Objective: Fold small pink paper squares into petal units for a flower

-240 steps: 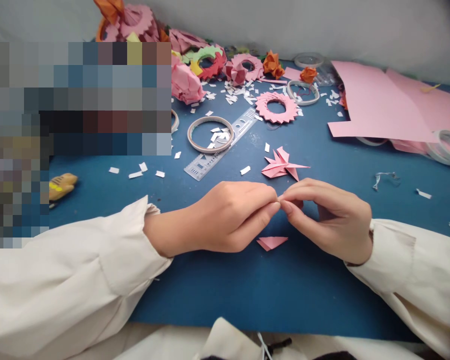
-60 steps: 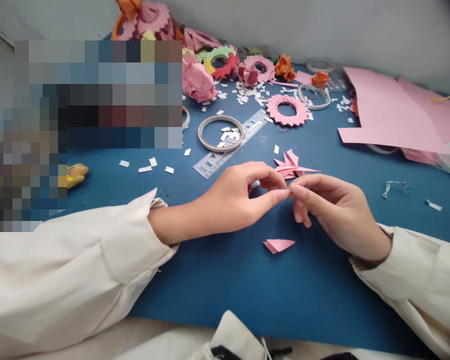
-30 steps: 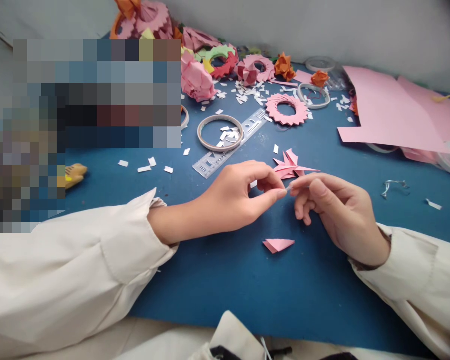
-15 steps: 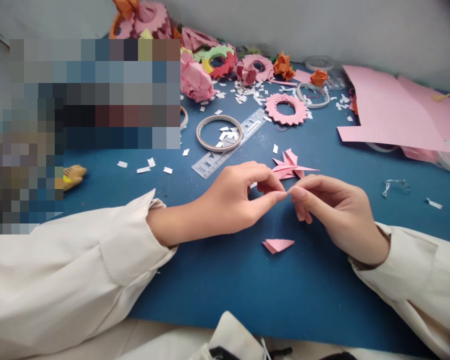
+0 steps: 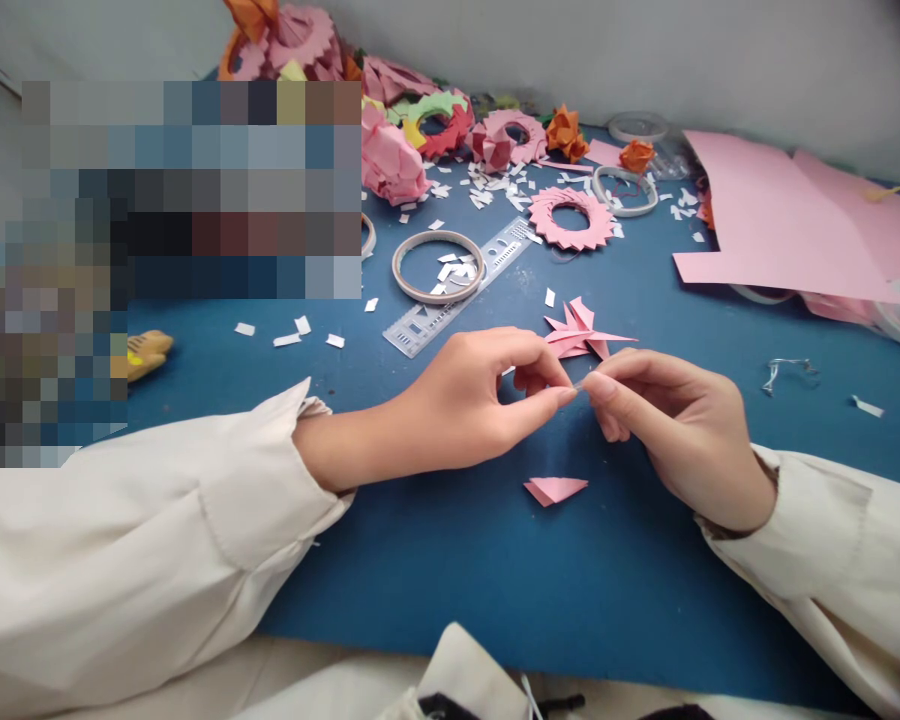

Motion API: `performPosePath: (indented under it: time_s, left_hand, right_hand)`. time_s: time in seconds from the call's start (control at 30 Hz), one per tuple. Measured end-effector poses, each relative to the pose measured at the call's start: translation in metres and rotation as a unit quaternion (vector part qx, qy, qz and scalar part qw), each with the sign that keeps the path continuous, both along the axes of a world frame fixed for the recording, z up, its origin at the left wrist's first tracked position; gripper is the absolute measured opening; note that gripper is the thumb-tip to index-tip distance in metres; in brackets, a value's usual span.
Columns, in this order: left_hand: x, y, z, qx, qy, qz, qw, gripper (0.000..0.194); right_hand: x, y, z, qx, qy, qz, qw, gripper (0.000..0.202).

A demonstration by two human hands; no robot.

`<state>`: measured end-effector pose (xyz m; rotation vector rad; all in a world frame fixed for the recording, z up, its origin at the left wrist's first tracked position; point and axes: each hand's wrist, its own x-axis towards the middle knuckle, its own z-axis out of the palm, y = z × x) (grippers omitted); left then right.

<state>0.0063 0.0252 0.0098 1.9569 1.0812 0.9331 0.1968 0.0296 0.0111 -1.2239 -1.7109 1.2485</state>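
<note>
Over the blue table (image 5: 435, 570), my left hand (image 5: 487, 395) and my right hand (image 5: 664, 425) meet, each closed in a pinch of thumb and forefinger. A tiny pale scrap shows between the fingertips, too small to name. Just behind the fingers lie several folded pink paper pieces (image 5: 576, 332), partly covered by my hands. Closer to me rests one folded pink paper piece (image 5: 555, 490), which neither hand touches.
A tape roll (image 5: 399, 268) lies across a clear plastic ruler (image 5: 420, 325), with white scraps around it. Farther back are a pink paper ring (image 5: 551, 235), an orange paper flower (image 5: 568, 135) and more folded paper. Large pink sheets (image 5: 787, 220) lie at right. The left side is pixelated.
My pinched fingertips have shifted very slightly, and the pale scrap between them shows a little more. The paper pieces on the table lie as before.
</note>
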Motion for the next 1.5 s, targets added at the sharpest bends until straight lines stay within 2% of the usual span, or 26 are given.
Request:
performPosePath:
  time_s: [0.17, 0.37, 0.43, 0.5, 0.63, 0.83, 0.97, 1.23, 1.37, 1.5]
  left_hand:
    - [0.000, -0.001, -0.002, 0.052, 0.051, 0.056, 0.996, 0.007]
    - [-0.003, -0.001, -0.003, 0.073, 0.056, 0.017, 0.996, 0.009]
    - [-0.005, -0.001, -0.001, 0.077, 0.069, -0.018, 0.995, 0.010]
    - [-0.009, -0.002, 0.003, 0.072, 0.098, -0.082, 0.989, 0.014]
    - [-0.012, -0.007, 0.012, 0.062, 0.177, -0.211, 0.959, 0.020]
    - [-0.010, -0.013, 0.016, 0.068, 0.204, -0.275, 0.937, 0.024]
    - [-0.009, -0.013, 0.014, 0.091, 0.212, -0.275, 0.933, 0.026]
    - [-0.007, -0.013, 0.003, 0.093, 0.204, -0.229, 0.947, 0.025]
    - [-0.007, -0.012, 0.000, 0.082, 0.190, -0.214, 0.955, 0.024]
    - [-0.008, -0.013, 0.003, 0.069, 0.160, -0.198, 0.965, 0.019]
  right_hand:
    - [0.001, 0.003, -0.004, 0.016, 0.037, -0.040, 0.998, 0.013]
    - [0.002, 0.005, -0.005, -0.004, 0.050, -0.032, 0.998, 0.012]
    - [0.002, 0.005, -0.005, -0.007, 0.050, -0.028, 0.998, 0.012]
    - [0.002, 0.005, -0.005, -0.006, 0.052, -0.021, 0.998, 0.011]
    - [0.002, 0.004, -0.005, -0.011, 0.096, 0.015, 0.995, 0.010]
    - [0.003, 0.004, -0.003, -0.012, 0.153, 0.042, 0.987, 0.011]
    - [0.005, 0.005, 0.000, -0.039, 0.133, 0.054, 0.989, 0.025]
    - [0.004, 0.003, 0.001, -0.043, 0.128, 0.043, 0.990, 0.022]
    - [0.004, 0.001, -0.001, -0.011, 0.128, 0.049, 0.991, 0.020]
    - [0.004, 0.000, -0.006, 0.047, 0.134, 0.066, 0.988, 0.020]
